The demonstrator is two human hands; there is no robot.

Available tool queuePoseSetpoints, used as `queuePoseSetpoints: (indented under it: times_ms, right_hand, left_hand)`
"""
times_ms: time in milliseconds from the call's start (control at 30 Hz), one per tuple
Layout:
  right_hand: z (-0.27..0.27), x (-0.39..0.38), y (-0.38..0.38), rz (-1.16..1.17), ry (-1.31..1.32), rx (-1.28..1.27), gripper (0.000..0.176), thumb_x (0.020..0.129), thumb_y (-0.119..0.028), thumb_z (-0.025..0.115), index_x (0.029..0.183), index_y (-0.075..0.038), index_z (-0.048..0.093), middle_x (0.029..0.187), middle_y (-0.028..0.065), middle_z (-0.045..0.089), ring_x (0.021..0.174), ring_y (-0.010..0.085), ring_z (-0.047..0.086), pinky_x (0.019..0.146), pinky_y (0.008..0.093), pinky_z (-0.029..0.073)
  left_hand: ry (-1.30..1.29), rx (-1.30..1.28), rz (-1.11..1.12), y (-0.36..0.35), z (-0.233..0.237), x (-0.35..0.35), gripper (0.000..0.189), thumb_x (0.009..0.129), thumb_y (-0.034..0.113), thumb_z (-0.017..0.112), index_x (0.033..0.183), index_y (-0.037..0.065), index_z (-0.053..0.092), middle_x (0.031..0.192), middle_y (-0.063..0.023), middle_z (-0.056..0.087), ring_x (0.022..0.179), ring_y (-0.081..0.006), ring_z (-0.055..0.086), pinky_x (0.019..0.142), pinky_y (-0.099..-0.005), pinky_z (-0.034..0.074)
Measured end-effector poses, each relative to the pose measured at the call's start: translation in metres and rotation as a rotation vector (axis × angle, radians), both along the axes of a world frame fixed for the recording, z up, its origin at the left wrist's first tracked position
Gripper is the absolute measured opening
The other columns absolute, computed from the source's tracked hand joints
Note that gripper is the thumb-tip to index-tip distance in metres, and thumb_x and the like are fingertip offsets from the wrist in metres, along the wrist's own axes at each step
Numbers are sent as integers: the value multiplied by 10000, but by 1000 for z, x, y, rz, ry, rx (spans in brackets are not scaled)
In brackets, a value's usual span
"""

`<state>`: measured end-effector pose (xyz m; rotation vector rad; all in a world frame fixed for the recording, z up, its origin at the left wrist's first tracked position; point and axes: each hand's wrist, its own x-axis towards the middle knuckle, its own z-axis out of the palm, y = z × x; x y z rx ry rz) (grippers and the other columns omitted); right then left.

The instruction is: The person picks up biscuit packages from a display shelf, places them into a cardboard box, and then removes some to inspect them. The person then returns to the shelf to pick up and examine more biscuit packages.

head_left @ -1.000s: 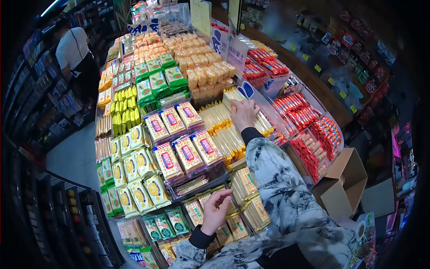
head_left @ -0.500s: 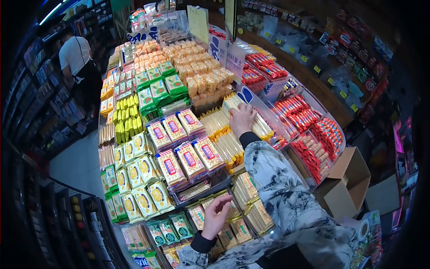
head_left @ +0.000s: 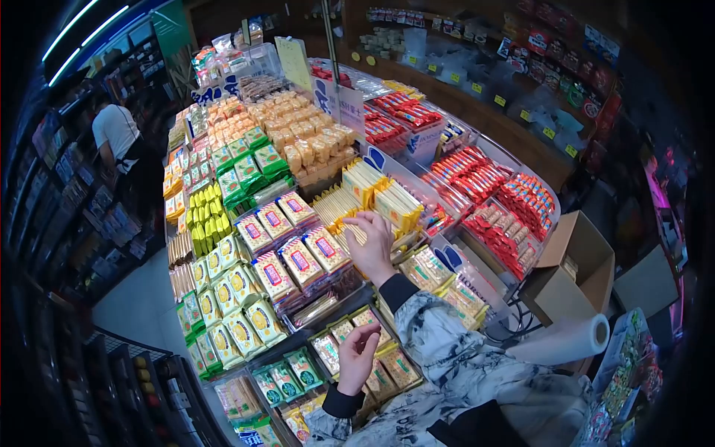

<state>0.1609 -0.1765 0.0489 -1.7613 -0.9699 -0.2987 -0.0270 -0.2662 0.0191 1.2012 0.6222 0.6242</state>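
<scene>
My right hand [head_left: 371,244] reaches over the yellow-edged cracker packs [head_left: 334,205] in the middle of the display. Its fingers are bent and apart, with the fingertips close over the packs. Behind it, more yellow-edged packs [head_left: 398,205] stand on edge in tight rows. My left hand [head_left: 357,359] hovers palm inward above the brown biscuit packs [head_left: 383,381] near the front, loosely curled and holding nothing. Left of my right hand sit stacked cracker packs with red and blue labels [head_left: 300,257].
White-and-yellow packs [head_left: 242,331] and green packs [head_left: 242,167] fill the left side. Red-wrapped snacks [head_left: 465,175] lie in clear bins at right, beside an open cardboard box [head_left: 570,261] and a plastic roll [head_left: 558,343]. A person [head_left: 119,138] stands by the left shelves.
My right hand has left the upright packs at the back and come nearer, over the packs toward the front left. My left hand stays above the front packs. The view has shifted.
</scene>
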Motion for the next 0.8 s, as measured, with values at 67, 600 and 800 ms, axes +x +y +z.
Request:
queuePoseSetpoints:
  times_ms: [67, 600, 800]
  right_hand:
    - [1, -21, -30, 79, 72, 71, 170, 740, -124, 663, 906, -158, 677, 983, 45, 558, 982, 234, 492, 843, 381, 369]
    - [-30, -122, -369, 453, 620, -56, 140, 817, -83, 608, 937, -21, 644, 870, 92, 611, 774, 197, 616, 697, 286, 484]
    - [-39, -115, -428, 312, 642, -90, 140, 811, -97, 617, 928, -27, 647, 828, 87, 607, 734, 207, 611, 660, 285, 483]
  left_hand:
    - [-23, 9, 15, -13, -8, -7, 196, 882, 48, 558, 1066, -11, 591, 1002, -60, 629, 904, -107, 591, 807, -233, 464]
    - [318, 268, -812, -141, -61, -33, 225, 823, 56, 586, 1034, -21, 574, 944, -114, 629, 881, -192, 618, 737, -293, 490]
    - [318, 773, -1037, -186, -47, -13, 281, 789, 143, 612, 1018, -17, 582, 988, -193, 614, 936, -334, 594, 785, -376, 477]
